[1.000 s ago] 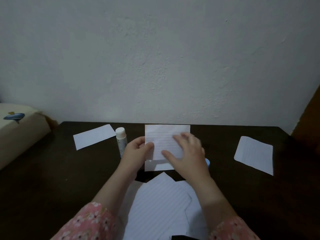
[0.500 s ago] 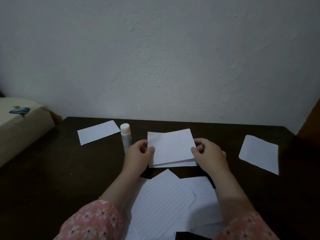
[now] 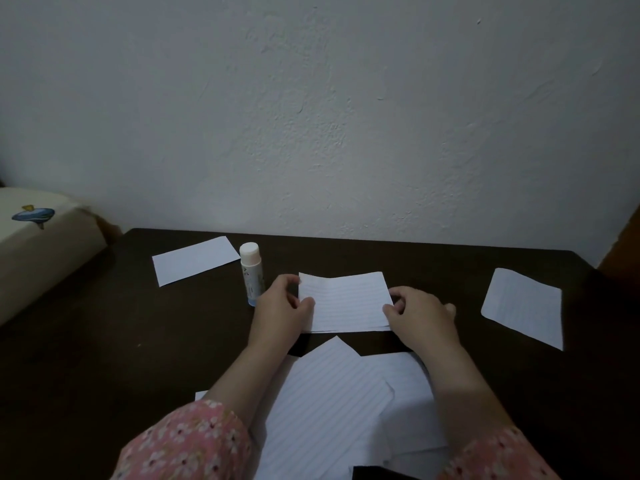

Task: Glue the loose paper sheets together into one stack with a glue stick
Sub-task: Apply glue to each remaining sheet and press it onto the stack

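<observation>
Paper stack [image 3: 344,303] mid-table, between glue stick [image 3: 251,273] and loose sheet [image 3: 523,306]. Left hand [image 3: 282,306] pinches left edge, right hand [image 3: 419,315] pinches right edge. Step, likely: squaring glued sheets. Next: uncap glue stick, coat top, add sheet.

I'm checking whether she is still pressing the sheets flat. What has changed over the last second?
The right hand has come off the top of the lined stack, where it lay flat, and now pinches the stack's right edge. The left hand keeps its grip on the left edge. The glue stick still stands upright left of the stack, and the loose sheets at far left and far right have not moved.
</observation>
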Demonstrator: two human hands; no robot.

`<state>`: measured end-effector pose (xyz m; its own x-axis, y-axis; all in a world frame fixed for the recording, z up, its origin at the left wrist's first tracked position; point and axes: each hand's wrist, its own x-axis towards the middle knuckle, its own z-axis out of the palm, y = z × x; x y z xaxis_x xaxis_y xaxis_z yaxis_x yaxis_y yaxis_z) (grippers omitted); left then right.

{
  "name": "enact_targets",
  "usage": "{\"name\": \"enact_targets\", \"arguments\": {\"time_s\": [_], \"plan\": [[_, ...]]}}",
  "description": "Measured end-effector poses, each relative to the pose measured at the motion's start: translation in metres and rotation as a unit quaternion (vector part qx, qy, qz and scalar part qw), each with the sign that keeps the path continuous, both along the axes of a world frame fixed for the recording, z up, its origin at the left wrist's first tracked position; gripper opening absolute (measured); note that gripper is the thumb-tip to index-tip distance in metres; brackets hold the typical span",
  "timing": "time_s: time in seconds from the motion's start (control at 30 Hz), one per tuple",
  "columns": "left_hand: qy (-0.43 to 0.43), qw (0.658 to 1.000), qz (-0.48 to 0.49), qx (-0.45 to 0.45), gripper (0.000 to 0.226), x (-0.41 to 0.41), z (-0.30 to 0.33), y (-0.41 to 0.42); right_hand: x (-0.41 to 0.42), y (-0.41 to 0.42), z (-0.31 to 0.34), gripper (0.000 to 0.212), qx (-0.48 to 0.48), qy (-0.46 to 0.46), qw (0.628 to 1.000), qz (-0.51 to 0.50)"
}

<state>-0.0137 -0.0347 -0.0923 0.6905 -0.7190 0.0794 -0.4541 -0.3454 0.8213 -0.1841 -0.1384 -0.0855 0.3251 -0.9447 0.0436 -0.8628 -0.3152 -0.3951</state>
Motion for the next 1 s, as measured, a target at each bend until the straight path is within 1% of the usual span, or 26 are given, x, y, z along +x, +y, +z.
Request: {"name": "enact_targets", "arguments": {"time_s": [0.17,0.27,0.33,0.4,0.47,0.53,0.57,0.6,0.63,0.7,0.73,0.77,0.87,1.0], "plan": [[-0.028,0.999,0.002,0.030,0.026,0.001,-0.001,-0.001,0.002,0.001,0.001,0.039,0.002,0.032,0.999,0.001],[-0.097,0.992,-0.005,0.081,0.021,0.000,-0.003,-0.005,0.004,0.004,0.006,0.040,-0.004,0.086,0.996,0.000],[-0.123,0.988,0.000,0.090,0.023,-0.001,-0.003,-0.005,0.006,0.005,0.011,0.047,-0.031,0.114,0.993,-0.003],[-0.127,0.989,-0.003,0.073,0.028,-0.003,0.001,-0.005,0.010,0.006,0.016,0.055,-0.069,0.095,0.993,-0.008],[-0.155,0.986,-0.037,0.055,0.034,-0.007,0.006,-0.007,0.020,0.008,0.017,0.054,-0.104,0.020,0.994,0.017],[-0.230,0.965,-0.104,0.077,0.042,-0.012,0.005,-0.012,0.033,0.013,0.011,0.051,-0.077,-0.054,0.992,0.089],[-0.272,0.945,-0.140,0.111,0.046,-0.013,0.003,-0.014,0.038,0.015,0.007,0.050,-0.046,-0.069,0.989,0.126],[-0.300,0.924,-0.173,0.159,0.049,-0.013,0.002,-0.015,0.043,0.016,0.000,0.050,-0.015,-0.061,0.986,0.157],[-0.311,0.906,-0.198,0.209,0.050,-0.012,0.001,-0.017,0.045,0.016,-0.007,0.050,0.006,-0.029,0.984,0.176],[-0.304,0.886,-0.224,0.269,0.050,-0.008,-0.001,-0.017,0.047,0.015,-0.020,0.052,-0.004,0.076,0.978,0.195],[-0.301,0.882,-0.230,0.280,0.050,-0.006,-0.002,-0.017,0.048,0.014,-0.024,0.053,-0.018,0.110,0.974,0.199],[-0.300,0.881,-0.233,0.283,0.051,-0.006,-0.002,-0.017,0.048,0.014,-0.026,0.053,-0.025,0.124,0.972,0.197],[-0.286,0.891,-0.217,0.280,0.053,-0.006,-0.005,-0.015,0.048,0.016,-0.025,0.053,-0.018,0.123,0.976,0.177],[-0.262,0.908,-0.156,0.288,0.067,-0.009,-0.008,-0.015,0.051,0.020,-0.025,0.056,0.006,0.103,0.988,0.116]]}}
